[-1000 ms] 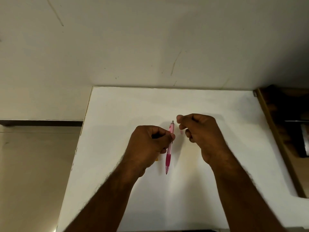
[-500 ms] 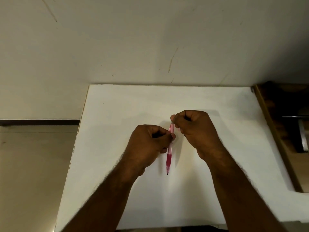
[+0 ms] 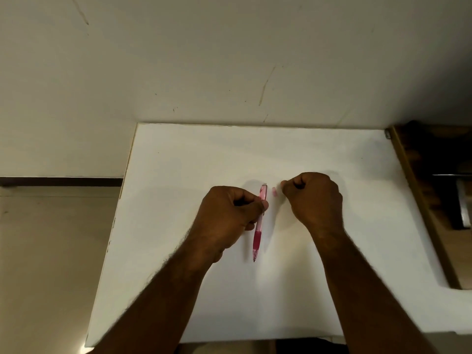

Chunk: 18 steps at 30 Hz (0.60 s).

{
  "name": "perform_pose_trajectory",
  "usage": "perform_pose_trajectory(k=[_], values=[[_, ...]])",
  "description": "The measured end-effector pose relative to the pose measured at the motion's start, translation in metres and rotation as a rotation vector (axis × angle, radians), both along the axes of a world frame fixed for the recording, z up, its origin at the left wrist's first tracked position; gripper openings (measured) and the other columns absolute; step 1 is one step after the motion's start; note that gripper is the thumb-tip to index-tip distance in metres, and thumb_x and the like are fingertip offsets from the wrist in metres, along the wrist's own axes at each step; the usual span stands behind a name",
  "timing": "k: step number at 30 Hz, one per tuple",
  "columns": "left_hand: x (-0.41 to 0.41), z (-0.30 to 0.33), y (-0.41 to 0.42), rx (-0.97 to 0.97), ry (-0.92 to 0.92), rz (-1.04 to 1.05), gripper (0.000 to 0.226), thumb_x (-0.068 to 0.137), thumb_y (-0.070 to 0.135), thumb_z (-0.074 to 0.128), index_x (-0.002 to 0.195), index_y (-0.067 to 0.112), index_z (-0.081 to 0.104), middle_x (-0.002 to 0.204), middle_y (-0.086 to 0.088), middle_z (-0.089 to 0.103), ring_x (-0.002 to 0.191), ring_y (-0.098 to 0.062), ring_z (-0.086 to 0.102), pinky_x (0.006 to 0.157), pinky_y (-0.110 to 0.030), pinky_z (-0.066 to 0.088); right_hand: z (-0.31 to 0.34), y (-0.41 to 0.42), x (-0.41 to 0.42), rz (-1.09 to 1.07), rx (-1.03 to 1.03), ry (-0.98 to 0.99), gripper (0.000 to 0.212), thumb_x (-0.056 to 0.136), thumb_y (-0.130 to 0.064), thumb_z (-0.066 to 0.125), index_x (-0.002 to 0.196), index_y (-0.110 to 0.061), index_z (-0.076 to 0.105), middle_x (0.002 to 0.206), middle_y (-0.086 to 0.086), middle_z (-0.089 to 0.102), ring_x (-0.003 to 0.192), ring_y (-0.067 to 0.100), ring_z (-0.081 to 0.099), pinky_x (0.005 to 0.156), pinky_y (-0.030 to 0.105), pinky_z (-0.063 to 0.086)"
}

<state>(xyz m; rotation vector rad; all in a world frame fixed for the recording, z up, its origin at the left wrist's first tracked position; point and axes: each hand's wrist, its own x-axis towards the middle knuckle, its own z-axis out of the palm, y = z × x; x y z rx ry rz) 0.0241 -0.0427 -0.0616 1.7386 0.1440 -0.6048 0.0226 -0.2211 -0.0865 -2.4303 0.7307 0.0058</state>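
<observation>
Nearest me, the pink pen (image 3: 257,236) points its tip toward the near edge of the white table (image 3: 166,264). My left hand (image 3: 229,215) grips it by the upper barrel, thumb and fingers curled round. To the right, just apart, my right hand (image 3: 314,198) is a closed fist, and I see nothing in it. A small pink piece (image 3: 274,191) lies on the table between the pen's far end and that fist. Beyond stands the pale wall (image 3: 229,60).

Seemingly no legible text on pen (image 3: 258,233)
</observation>
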Motion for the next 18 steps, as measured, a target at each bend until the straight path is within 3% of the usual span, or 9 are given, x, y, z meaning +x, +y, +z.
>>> perform_pose_trajectory(k=[5, 9, 10, 12, 15, 18], values=[[0.0, -0.001, 0.0, 0.006, 0.013, -0.003, 0.012, 0.084, 0.026, 0.079, 0.078, 0.016, 0.08, 0.066, -0.001, 0.075, 0.053, -0.008, 0.066, 0.051, -0.014, 0.048, -0.003, 0.002, 0.0, 0.009, -0.027, -0.02, 0.027, 0.089, -0.042, 0.074, 0.07, -0.024, 0.068, 0.072, -0.008, 0.069, 0.07, 0.015, 0.061, 0.07, 0.027, 0.042], [0.001, 0.0, 0.002, -0.01, 0.025, 0.009, 0.012, 0.084, 0.025, 0.078, 0.077, 0.015, 0.08, 0.066, -0.002, 0.074, 0.052, -0.009, 0.066, 0.05, -0.015, 0.048, 0.01, -0.006, -0.001, -0.072, 0.118, -0.113, 0.022, 0.087, -0.038, 0.077, 0.071, -0.023, 0.072, 0.076, -0.006, 0.074, 0.081, 0.021, 0.071, 0.081, 0.035, 0.054], [0.002, -0.001, 0.003, -0.011, 0.026, 0.014, 0.013, 0.084, 0.025, 0.078, 0.077, 0.015, 0.08, 0.066, -0.003, 0.075, 0.053, -0.009, 0.067, 0.05, -0.016, 0.049, 0.017, -0.009, -0.002, -0.1, 0.189, -0.148, 0.021, 0.086, -0.037, 0.079, 0.074, -0.02, 0.075, 0.076, -0.003, 0.076, 0.08, 0.023, 0.073, 0.081, 0.039, 0.057], [0.004, -0.001, 0.005, -0.001, 0.025, 0.022, 0.013, 0.084, 0.028, 0.078, 0.078, 0.016, 0.08, 0.068, -0.003, 0.075, 0.056, -0.011, 0.069, 0.055, -0.023, 0.056, 0.032, -0.013, -0.006, -0.087, 0.381, -0.151, 0.015, 0.086, -0.03, 0.08, 0.075, -0.019, 0.077, 0.07, -0.002, 0.076, 0.068, 0.017, 0.074, 0.066, 0.037, 0.06], [0.006, -0.002, 0.005, 0.019, 0.021, 0.039, 0.016, 0.084, 0.032, 0.078, 0.08, 0.017, 0.08, 0.068, -0.001, 0.076, 0.06, -0.014, 0.072, 0.067, -0.033, 0.063, 0.046, -0.003, -0.018, 0.119, 0.604, 0.099, 0.007, 0.082, -0.018, 0.083, 0.076, -0.015, 0.079, 0.073, 0.001, 0.079, 0.064, 0.015, 0.076, 0.054, 0.022, 0.057], [0.005, -0.004, 0.004, 0.015, 0.01, 0.043, 0.014, 0.085, 0.029, 0.077, 0.08, 0.017, 0.079, 0.068, -0.002, 0.076, 0.063, -0.018, 0.074, 0.069, -0.037, 0.064, 0.044, 0.013, -0.024, 0.25, 0.631, 0.282, 0.01, 0.079, -0.011, 0.085, 0.085, -0.008, 0.077, 0.074, 0.01, 0.08, 0.068, 0.021, 0.078, 0.058, 0.024, 0.061]])
